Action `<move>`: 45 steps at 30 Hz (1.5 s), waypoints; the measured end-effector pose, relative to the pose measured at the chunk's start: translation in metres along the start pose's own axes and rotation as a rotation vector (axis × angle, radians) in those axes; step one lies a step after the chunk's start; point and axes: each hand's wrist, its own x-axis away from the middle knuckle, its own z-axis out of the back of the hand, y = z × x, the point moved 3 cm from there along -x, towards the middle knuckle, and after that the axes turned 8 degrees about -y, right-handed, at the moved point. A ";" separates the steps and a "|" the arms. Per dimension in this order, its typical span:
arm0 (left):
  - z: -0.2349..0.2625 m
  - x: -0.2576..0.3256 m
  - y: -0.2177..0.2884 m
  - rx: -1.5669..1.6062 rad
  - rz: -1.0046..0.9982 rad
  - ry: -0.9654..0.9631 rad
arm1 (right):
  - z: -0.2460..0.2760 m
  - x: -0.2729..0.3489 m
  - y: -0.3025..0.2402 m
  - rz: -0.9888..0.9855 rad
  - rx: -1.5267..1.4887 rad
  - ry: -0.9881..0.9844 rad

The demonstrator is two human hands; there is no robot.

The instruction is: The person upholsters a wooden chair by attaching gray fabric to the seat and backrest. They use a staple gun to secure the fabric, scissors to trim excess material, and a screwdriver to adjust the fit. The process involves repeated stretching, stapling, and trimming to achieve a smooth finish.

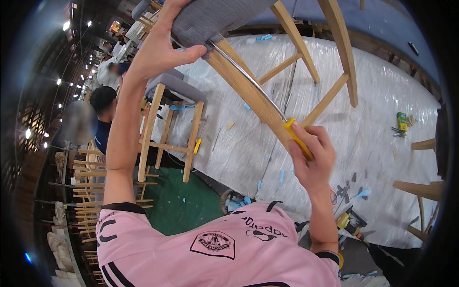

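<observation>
An upturned chair with a grey fabric seat (217, 19) and pale wooden legs (251, 98) lies across the top of the view. Its seat edge is gripped by my left hand (158, 52), with the thumb stretched along the fabric and the fingertips out of sight. My right hand (315, 160) is closed round the yellow handle of a screwdriver (251, 76). The long metal shaft slants up along a leg, and its tip reaches where the wood meets the fabric, close to my left thumb.
Plastic film covers the worktable (354, 129). Another grey-seated chair (162, 115) stands at the left, near a person in dark blue (103, 107). On the right are a small green box (401, 122), a yellow-and-black tool (351, 221) and more wooden legs (418, 190). Wooden frames (91, 184) are stacked lower left.
</observation>
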 end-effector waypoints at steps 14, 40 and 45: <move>-0.026 0.009 -0.026 0.323 -0.107 0.272 | -0.003 0.011 0.014 -0.045 -0.175 -0.027; -0.030 0.010 -0.011 0.201 -0.078 0.296 | 0.037 -0.015 -0.015 -0.198 -0.159 -0.110; -0.037 0.004 -0.004 0.278 -0.122 0.337 | -0.032 -0.009 0.044 0.033 -0.257 0.114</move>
